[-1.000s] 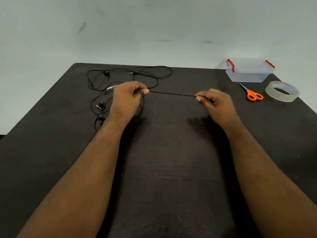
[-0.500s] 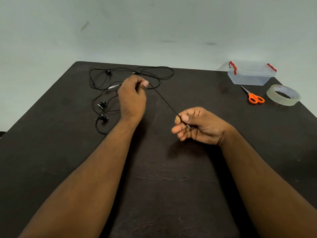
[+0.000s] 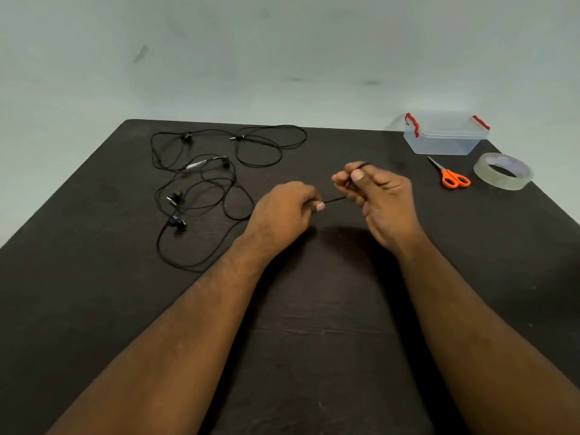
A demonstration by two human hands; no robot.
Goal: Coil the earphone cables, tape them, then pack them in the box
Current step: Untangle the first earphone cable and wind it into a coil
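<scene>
Black earphone cables (image 3: 207,183) lie in loose tangles on the dark table (image 3: 94,293), left of my hands. My left hand (image 3: 282,211) pinches one cable between thumb and fingers. A short taut stretch of that cable (image 3: 335,200) runs from it to my right hand (image 3: 379,196), which pinches the cable's end with a small loop passing over its fingers. The hands are close together at the table's middle. A clear plastic box (image 3: 445,135) with red clips stands closed at the far right.
Orange-handled scissors (image 3: 450,175) lie in front of the box. A roll of clear tape (image 3: 503,171) sits at the far right edge. A pale wall rises behind the table.
My left hand has moved right and nearer, dragging the cable from the tangle. My right hand has risen and moved away from me, and the stretch of cable between them has shortened.
</scene>
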